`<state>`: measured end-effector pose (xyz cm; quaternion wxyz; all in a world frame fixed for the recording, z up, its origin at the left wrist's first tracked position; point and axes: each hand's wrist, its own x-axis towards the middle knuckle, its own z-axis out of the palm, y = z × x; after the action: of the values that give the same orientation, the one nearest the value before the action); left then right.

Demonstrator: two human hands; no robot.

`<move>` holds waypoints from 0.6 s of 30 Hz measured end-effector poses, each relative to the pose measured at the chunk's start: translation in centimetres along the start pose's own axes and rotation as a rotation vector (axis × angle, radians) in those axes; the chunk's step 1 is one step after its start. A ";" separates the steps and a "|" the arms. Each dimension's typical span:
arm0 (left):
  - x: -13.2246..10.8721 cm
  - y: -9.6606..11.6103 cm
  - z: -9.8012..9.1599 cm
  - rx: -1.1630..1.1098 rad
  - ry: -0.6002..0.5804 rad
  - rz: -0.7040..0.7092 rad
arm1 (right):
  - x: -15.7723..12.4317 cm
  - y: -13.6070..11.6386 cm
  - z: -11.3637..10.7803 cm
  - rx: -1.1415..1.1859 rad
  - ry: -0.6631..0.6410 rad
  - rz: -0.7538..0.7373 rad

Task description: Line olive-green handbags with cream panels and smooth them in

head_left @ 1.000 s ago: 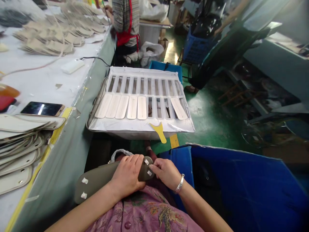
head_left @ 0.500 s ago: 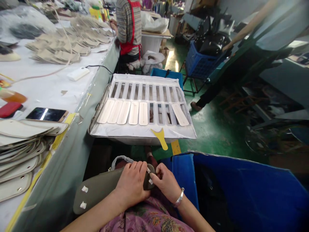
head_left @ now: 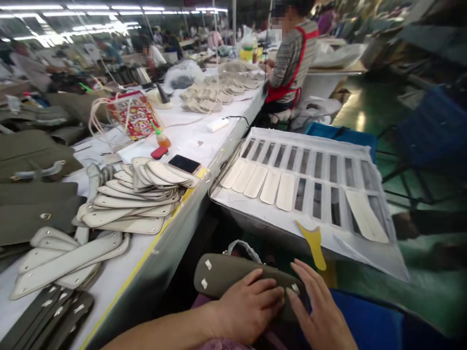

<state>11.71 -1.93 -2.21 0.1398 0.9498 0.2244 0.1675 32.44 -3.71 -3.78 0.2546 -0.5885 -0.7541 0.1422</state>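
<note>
An olive-green bag [head_left: 226, 272] with a long, rounded panel lies across my lap. Small white tape pieces [head_left: 208, 264] stick to both ends of that panel, and a plastic-wrapped handle [head_left: 243, 248] shows behind it. My left hand [head_left: 251, 304] rests over the panel with its fingers bent around it, holding the bag down. Over the right end, my right hand [head_left: 321, 308] is open, fingers stretched and thumb apart. Its thumb tip is close to a white tape piece [head_left: 295, 288]; whether they touch I cannot tell.
Ahead stands a white slotted rack [head_left: 314, 167] carrying several pale strips [head_left: 286, 192] and a yellow piece [head_left: 314, 243]. The table [head_left: 146, 262] at left bears stacked strap pieces [head_left: 134, 199], a phone [head_left: 184, 164] and a patterned bag [head_left: 134, 114]. A person in a red apron [head_left: 292, 63] works beyond.
My view has swung left and up, bringing more of the table into sight. My right hand has gone from pinching at the panel's end to spread fingers. My left hand stays on the bag.
</note>
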 end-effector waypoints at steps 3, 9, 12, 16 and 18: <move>-3.3 -0.8 -2.3 -0.090 0.242 -0.225 | 2.5 -3.4 1.3 -0.088 -0.068 -0.242; -10.4 -4.2 -5.6 -0.473 0.362 -1.196 | 6.2 -9.3 5.1 -0.100 -0.392 -0.383; -11.1 -5.4 -5.0 -0.725 0.294 -1.222 | 7.2 -10.6 6.0 -0.065 -0.505 -0.403; -10.8 -5.9 -4.5 -0.832 0.302 -1.199 | 7.7 -11.1 6.2 -0.074 -0.537 -0.390; -10.8 -6.1 -4.7 -0.868 0.282 -1.189 | 7.8 -11.2 6.2 -0.085 -0.542 -0.386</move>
<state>-1.51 -0.90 -2.82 0.5389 0.4976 0.6291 0.2573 18.54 1.32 -1.49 0.0421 -0.3858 -0.8971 0.2112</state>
